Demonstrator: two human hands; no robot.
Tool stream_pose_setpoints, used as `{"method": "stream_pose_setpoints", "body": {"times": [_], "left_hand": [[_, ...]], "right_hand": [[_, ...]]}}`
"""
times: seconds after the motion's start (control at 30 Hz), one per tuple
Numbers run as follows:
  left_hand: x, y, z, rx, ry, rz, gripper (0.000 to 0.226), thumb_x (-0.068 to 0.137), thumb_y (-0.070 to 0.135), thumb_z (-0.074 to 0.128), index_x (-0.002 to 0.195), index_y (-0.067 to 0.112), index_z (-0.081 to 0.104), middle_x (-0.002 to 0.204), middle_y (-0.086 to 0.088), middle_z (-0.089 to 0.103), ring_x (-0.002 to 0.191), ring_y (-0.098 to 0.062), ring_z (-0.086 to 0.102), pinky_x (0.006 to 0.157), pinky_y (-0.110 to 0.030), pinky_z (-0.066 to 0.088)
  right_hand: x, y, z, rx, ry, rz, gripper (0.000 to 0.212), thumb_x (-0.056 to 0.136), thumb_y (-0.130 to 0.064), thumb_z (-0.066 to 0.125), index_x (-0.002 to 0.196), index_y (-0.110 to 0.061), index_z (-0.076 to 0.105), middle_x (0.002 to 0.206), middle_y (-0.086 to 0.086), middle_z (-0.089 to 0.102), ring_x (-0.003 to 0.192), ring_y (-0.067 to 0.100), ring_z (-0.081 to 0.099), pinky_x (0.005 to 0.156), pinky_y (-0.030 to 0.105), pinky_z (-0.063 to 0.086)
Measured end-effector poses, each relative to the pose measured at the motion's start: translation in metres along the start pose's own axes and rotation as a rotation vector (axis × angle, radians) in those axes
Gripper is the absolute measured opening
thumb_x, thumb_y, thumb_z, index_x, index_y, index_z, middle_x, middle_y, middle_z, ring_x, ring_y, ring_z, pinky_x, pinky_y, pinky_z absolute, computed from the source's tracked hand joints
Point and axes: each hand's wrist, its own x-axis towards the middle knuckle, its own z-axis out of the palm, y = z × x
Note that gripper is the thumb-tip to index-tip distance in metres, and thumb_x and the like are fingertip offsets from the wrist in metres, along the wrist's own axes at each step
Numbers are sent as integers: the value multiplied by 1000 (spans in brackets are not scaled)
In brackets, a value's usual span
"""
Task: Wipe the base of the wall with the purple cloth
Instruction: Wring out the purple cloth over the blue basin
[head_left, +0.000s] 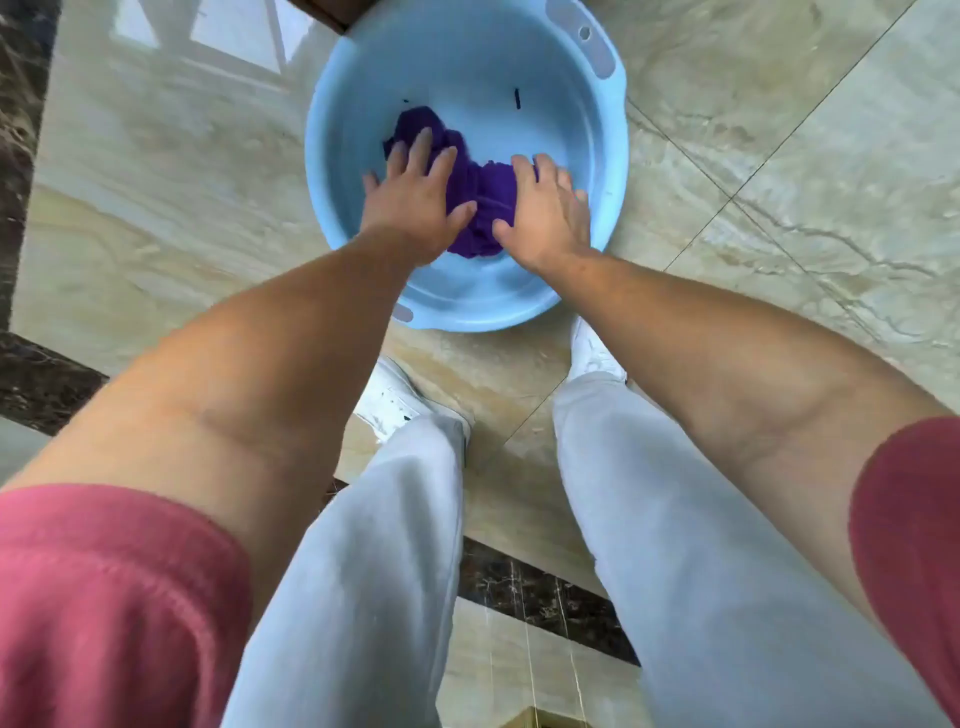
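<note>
A crumpled purple cloth (480, 192) lies inside a round light-blue plastic basin (582, 130) that stands on the glossy tiled floor. My left hand (415, 197) presses down on the cloth's left part with fingers spread over it. My right hand (545, 208) grips the cloth's right part, fingers curled around the bunched fabric. Both hands are inside the basin. The wall base is not in view.
Beige marble-look floor tiles (779, 156) surround the basin, with a dark stone border strip (31, 379) at the left and behind my feet. My white shoes (395, 395) and light-grey trouser legs stand just short of the basin. A brown edge (332, 10) shows at the top.
</note>
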Motion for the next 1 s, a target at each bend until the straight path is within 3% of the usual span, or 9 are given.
{"method": "stream_pose_setpoints", "body": {"times": [0.1, 0.23, 0.3, 0.37, 0.47, 0.57, 0.67, 0.83, 1.0], "left_hand": [[18, -2, 12, -19, -47, -15, 88, 91, 54, 58, 160, 29, 10, 169, -9, 6, 148, -40, 26, 110, -61, 33], [29, 3, 37, -250, -57, -204, 101, 89, 39, 69, 160, 23, 0, 150, -20, 39, 125, -44, 54, 98, -51, 45], [37, 4, 44, -301, -35, -261, 78, 89, 34, 68, 153, 14, 29, 141, -18, 51, 123, -39, 56, 95, -43, 46], [35, 0, 44, -303, -79, -279, 48, 87, 36, 68, 124, 7, 59, 120, -14, 66, 108, -34, 63, 83, -37, 48], [20, -15, 33, -592, -161, -351, 41, 80, 37, 78, 104, 6, 68, 92, -12, 68, 79, -29, 65, 74, -36, 56], [-27, -21, 5, -912, -116, -378, 55, 65, 37, 87, 110, 8, 70, 92, -10, 71, 82, -28, 71, 77, -35, 61], [-79, -9, -35, -1014, -62, -320, 51, 66, 29, 87, 108, 10, 67, 93, -5, 67, 78, -20, 66, 63, -21, 54], [-165, 29, -118, -1157, 40, -227, 39, 58, 33, 78, 82, 23, 48, 80, 0, 58, 72, -18, 59, 65, -33, 50], [-263, 57, -200, -1286, 147, -167, 47, 63, 28, 79, 102, 29, 53, 88, -5, 67, 76, -19, 65, 76, -45, 58]], "right_hand": [[16, 0, 17, -112, 48, -15, 74, 81, -49, 67, 143, -18, 39, 139, 9, 48, 128, 31, 45, 100, 44, 39], [32, -7, 44, -203, 47, 27, 71, 75, -43, 72, 135, -17, 45, 131, 9, 55, 122, 31, 48, 98, 45, 36], [39, -12, 50, -178, 46, 53, 60, 78, -34, 70, 131, -16, 50, 128, 7, 57, 121, 29, 49, 99, 44, 35], [37, -17, 52, -67, 14, 81, 49, 80, -27, 66, 127, -17, 54, 126, 5, 59, 120, 28, 49, 97, 41, 36], [19, -19, 38, 135, -9, 91, 43, 79, -23, 63, 122, -20, 59, 122, 3, 59, 117, 26, 52, 95, 39, 41], [-21, -21, 5, 365, -6, 137, 39, 73, -27, 67, 112, -25, 64, 109, 0, 61, 103, 23, 58, 87, 36, 48], [-66, -34, -42, 542, 2, 151, 36, 71, -24, 71, 107, -24, 66, 102, -1, 59, 94, 22, 60, 80, 31, 50], [-147, -58, -141, 707, 63, 150, 38, 60, -25, 65, 98, -22, 68, 98, 2, 70, 87, 21, 64, 80, 32, 53], [-231, -81, -242, 717, 155, 53, 43, 65, -21, 65, 107, -22, 67, 98, -3, 71, 85, 14, 64, 79, 25, 51]]}}
